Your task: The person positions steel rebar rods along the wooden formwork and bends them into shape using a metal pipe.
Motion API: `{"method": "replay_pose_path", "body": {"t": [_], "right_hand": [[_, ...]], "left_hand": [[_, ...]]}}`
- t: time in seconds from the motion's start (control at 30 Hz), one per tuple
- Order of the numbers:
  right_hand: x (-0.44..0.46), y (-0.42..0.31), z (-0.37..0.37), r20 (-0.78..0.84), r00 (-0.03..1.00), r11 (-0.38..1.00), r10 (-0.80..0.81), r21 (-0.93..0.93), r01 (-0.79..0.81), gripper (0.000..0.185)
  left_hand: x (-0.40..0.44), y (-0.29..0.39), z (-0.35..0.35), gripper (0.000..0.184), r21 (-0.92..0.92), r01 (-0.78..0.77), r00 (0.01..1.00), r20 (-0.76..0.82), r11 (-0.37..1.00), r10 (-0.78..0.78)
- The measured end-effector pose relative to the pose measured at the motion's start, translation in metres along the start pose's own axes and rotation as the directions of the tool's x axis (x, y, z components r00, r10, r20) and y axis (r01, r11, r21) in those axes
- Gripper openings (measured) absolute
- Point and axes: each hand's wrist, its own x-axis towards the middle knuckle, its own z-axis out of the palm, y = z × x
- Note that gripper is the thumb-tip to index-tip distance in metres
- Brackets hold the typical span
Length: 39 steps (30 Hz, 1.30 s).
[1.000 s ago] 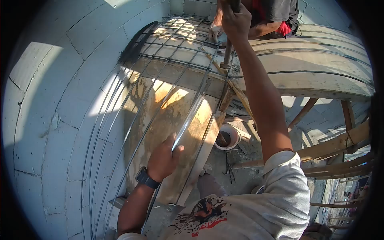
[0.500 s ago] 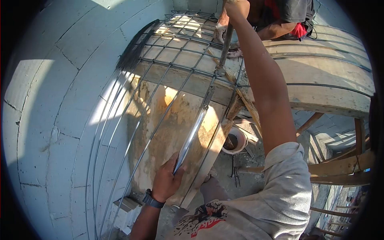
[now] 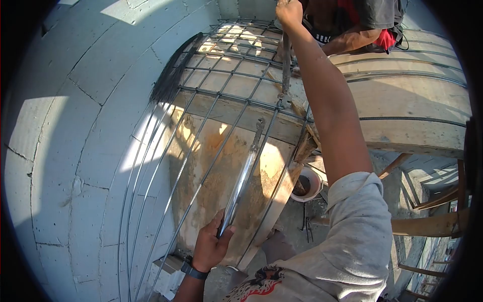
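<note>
My left hand [image 3: 212,247], with a dark watch on the wrist, is wrapped round the lower end of a shiny metal bar [image 3: 241,183] over the stained wooden panel. The bar's dull upper end lies just below the rebar grid [image 3: 220,93]. My right hand [image 3: 289,13], at the top centre, grips the upper end of a dark metal rod [image 3: 286,65]. That rod's lower end meets the grid near a rebar crossing. Long rebars run down past my left hand.
A person in dark and red clothing [image 3: 375,17] crouches at the top, one arm reaching towards the grid. Black wires [image 3: 173,75] hang over the grid's left edge by the block wall [image 3: 75,141]. A bucket [image 3: 314,183] stands below, beside wooden boards.
My left hand has moved lower with the shiny bar, whose upper end now sits apart from the grid. The rod in my right hand stands more upright. The view has shifted.
</note>
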Motion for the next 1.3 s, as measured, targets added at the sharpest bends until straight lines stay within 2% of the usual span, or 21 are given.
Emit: {"method": "replay_pose_path", "body": {"t": [0.07, 0.13, 0.23, 0.27, 0.33, 0.37, 0.43, 0.5, 0.53, 0.6, 0.63, 0.67, 0.7, 0.8, 0.9, 0.93, 0.97, 1.03, 1.13, 1.23, 1.3], "right_hand": [[0.002, 0.012, 0.001, 0.004, 0.996, 0.996, -0.093, -0.01, 0.093, 0.062], [0.0, 0.028, 0.005, -0.031, 0.965, 0.964, -0.261, -0.053, 0.259, 0.056], [-0.003, 0.002, -0.009, -0.028, 0.991, 0.989, -0.13, -0.068, 0.128, 0.045], [0.004, 0.032, 0.0, 0.035, 0.935, 0.901, -0.353, -0.256, 0.35, 0.04], [-0.007, 0.012, -0.009, -0.018, 0.985, 0.976, -0.172, -0.141, 0.168, 0.039], [-0.009, 0.001, -0.011, -0.042, 0.996, 0.994, -0.08, -0.073, 0.077, 0.039], [-0.012, -0.004, -0.009, -0.038, 0.997, 0.996, -0.062, -0.065, 0.059, 0.04], [-0.016, -0.005, -0.009, -0.034, 0.998, 0.999, -0.046, -0.028, 0.045, 0.04], [-0.018, -0.008, -0.01, -0.036, 0.998, 0.999, -0.044, 0.004, 0.044, 0.039], [-0.022, -0.014, -0.012, -0.07, 0.993, 0.987, -0.098, 0.118, 0.106, 0.038], [-0.016, -0.003, -0.006, -0.017, 0.981, 0.981, -0.193, -0.039, 0.192, 0.037], [-0.016, 0.009, -0.002, 0.003, 0.951, 0.946, -0.308, -0.101, 0.307, 0.036], [-0.016, 0.016, 0.0, 0.034, 0.91, 0.897, -0.414, -0.157, 0.414, 0.036], [-0.023, -0.012, -0.012, 0.076, 0.995, 0.997, -0.071, 0.011, 0.07, 0.042], [-0.033, -0.061, -0.041, 0.138, 0.968, 0.976, 0.211, -0.078, -0.202, 0.05], [-0.034, -0.064, -0.044, 0.161, 0.958, 0.972, 0.236, -0.047, -0.231, 0.056], [-0.035, -0.064, -0.043, 0.144, 0.965, 0.976, 0.22, -0.029, -0.218, 0.055], [-0.035, -0.055, -0.037, 0.105, 0.977, 0.982, 0.187, 0.003, -0.188, 0.053], [-0.026, -0.026, -0.014, 0.034, 0.997, 0.996, 0.075, 0.042, -0.076, 0.05], [-0.023, -0.022, -0.014, 0.038, 0.991, 0.99, 0.125, 0.058, -0.127, 0.048], [-0.023, -0.014, -0.01, 0.052, 0.996, 0.997, 0.071, 0.039, -0.073, 0.048]], "left_hand": [[0.001, 0.003, -0.001, 0.05, -0.024, 0.044, 0.999, 0.025, 0.999, -0.044], [0.001, 0.001, -0.004, 0.049, 0.04, -0.073, 0.997, -0.014, 0.997, 0.074], [0.0, 0.012, -0.022, 0.048, 0.132, -0.136, 0.991, 0.036, 0.982, 0.132], [0.0, 0.012, -0.031, 0.048, 0.157, -0.151, 0.988, 0.07, 0.976, 0.141], [0.005, 0.034, -0.054, 0.049, 0.239, -0.116, 0.98, 0.185, 0.964, 0.072], [0.008, 0.049, -0.062, 0.044, 0.179, -0.136, 0.983, 0.15, 0.974, 0.11], [0.025, 0.084, -0.089, 0.04, 0.454, -0.175, 0.974, 0.212, 0.874, 0.085], [0.047, 0.121, -0.108, 0.036, 0.603, -0.114, 0.966, 0.254, 0.789, -0.054], [0.058, 0.127, -0.114, 0.034, 0.589, -0.235, 0.954, 0.293, 0.774, 0.067], [0.079, 0.148, -0.129, 0.038, 0.561, -0.176, 0.934, 0.355, 0.809, -0.043], [0.09, 0.163, -0.134, 0.041, 0.546, -0.148, 0.918, 0.386, 0.824, -0.091], [0.099, 0.183, -0.138, 0.042, 0.605, -0.028, 0.891, 0.375, 0.796, -0.254], [0.11, 0.188, -0.145, 0.043, 0.554, 0.075, 0.862, 0.382, 0.829, -0.333], [0.128, 0.226, -0.141, 0.041, 0.707, 0.057, 0.857, 0.328, 0.705, -0.398], [0.16, 0.229, -0.143, 0.046, 0.845, -0.41, 0.87, 0.476, 0.344, -0.132], [0.161, 0.241, -0.141, 0.052, 0.861, -0.399, 0.885, 0.452, 0.315, -0.116], [0.173, 0.237, -0.148, 0.049, 0.798, -0.568, 0.819, 0.571, 0.203, 0.045], [0.176, 0.275, -0.133, 0.047, 0.909, -0.282, 0.914, 0.352, 0.305, -0.202], [0.193, 0.299, -0.128, 0.046, 0.931, -0.279, 0.929, 0.324, 0.237, -0.18], [0.2, 0.334, -0.113, 0.046, 0.968, -0.192, 0.942, 0.227, 0.159, -0.247], [0.212, 0.345, -0.106, 0.045, 0.984, -0.16, 0.966, 0.173, 0.083, -0.191]]}}
